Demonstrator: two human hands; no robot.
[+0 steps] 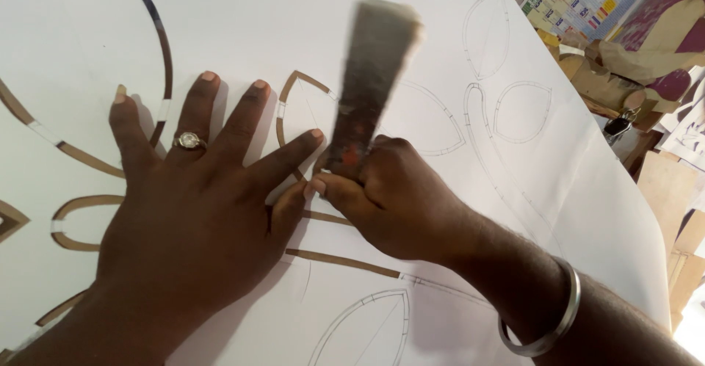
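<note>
- Paper sheet (pixel 367 28), large and white, is spread flat over most of the view, with brown board showing through wherever slots have been cut.
- Cut so far, as judged from the brown gaps: long curved bands at the left, a petal outline (pixel 294 105) beside the hands, and straight slots below the wrists.
- Left to cut, it seems: the leaf shapes (pixel 521 113) at the upper right and another at the bottom edge, which are only pencilled in thin double lines.
- Small white bridges are left across some cut bands, holding the pieces in place.
- The left hand (pixel 183 219) is laid flat on the sheet, fingers spread wide, a ring worn on one of them.
- The right hand (pixel 389 197) is closed in a fist around the base of a flat, dark, worn blade tool (pixel 371 80), blurred by motion, its tip hidden at the paper near the petal outline.
- A metal bangle (pixel 551 322) is worn on the right wrist.
- Cardboard scraps (pixel 624 72) are piled at the right, off the sheet.
</note>
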